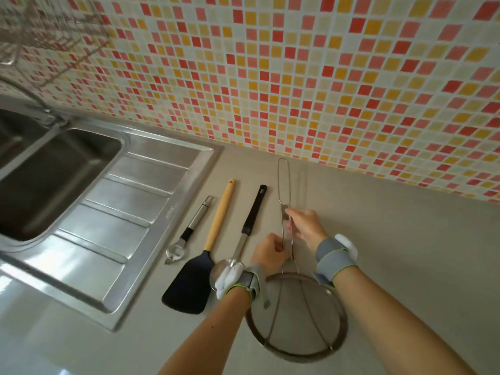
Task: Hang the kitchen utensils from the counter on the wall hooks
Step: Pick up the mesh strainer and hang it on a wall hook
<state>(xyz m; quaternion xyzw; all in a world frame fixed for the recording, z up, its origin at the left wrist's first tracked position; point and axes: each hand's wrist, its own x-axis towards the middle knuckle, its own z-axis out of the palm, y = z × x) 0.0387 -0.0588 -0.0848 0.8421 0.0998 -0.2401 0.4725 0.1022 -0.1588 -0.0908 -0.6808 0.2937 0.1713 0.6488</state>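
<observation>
A round wire-mesh skimmer [296, 315] with a long wire handle is lifted a little over the counter, handle pointing toward the wall. My left hand [269, 253] pinches the handle low down and my right hand [307, 226] grips it higher up. To the left, lying on the counter side by side, are a steel ladle with a black handle [253, 215], a black spatula with a wooden handle [213, 239] and a steel peeler-like tool [189, 231]. No wall hooks are in view.
A steel sink with a ribbed drainboard [116, 212] fills the left side, its tap [29, 101] at the far left. A wire rack [48, 31] hangs on the mosaic-tiled wall [297, 77] at upper left. Beige counter [405, 253] stretches right.
</observation>
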